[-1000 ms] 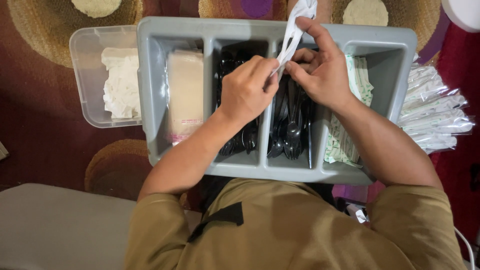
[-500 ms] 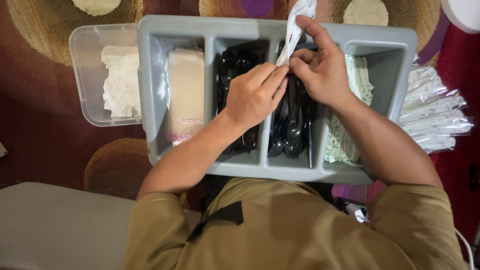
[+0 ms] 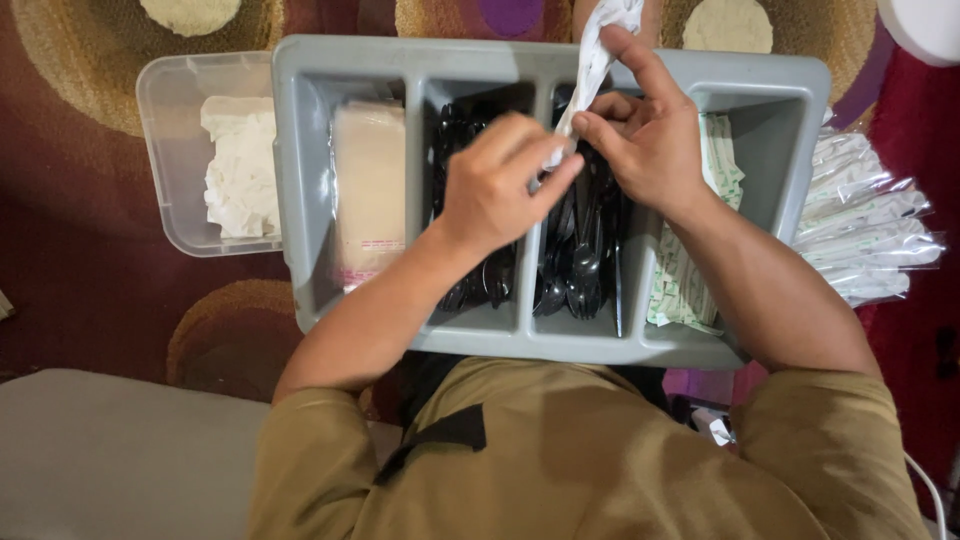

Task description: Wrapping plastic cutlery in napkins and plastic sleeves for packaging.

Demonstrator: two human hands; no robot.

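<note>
Both hands meet over a grey divided tray [image 3: 300,150] on my lap. My right hand [image 3: 650,140] grips a long clear plastic sleeve [image 3: 598,45] with white paper inside, holding it upright above the tray. My left hand [image 3: 495,185] pinches the lower end of that same sleeve with thumb and fingertips. Under the hands, two middle compartments hold black plastic cutlery [image 3: 575,260]. The left compartment holds a wrapped stack of beige packets [image 3: 368,190]. The right compartment holds small white and green sachets [image 3: 680,285].
A clear plastic box [image 3: 180,130] with white folded napkins [image 3: 240,165] sits left of the tray. A pile of filled clear sleeves [image 3: 865,230] lies to the right. A patterned maroon carpet [image 3: 80,270] is underneath, a grey cushion [image 3: 110,450] at lower left.
My left hand has shifted slightly right and up along the sleeve's lower end. The right hand keeps the sleeve upright in nearly the same spot.
</note>
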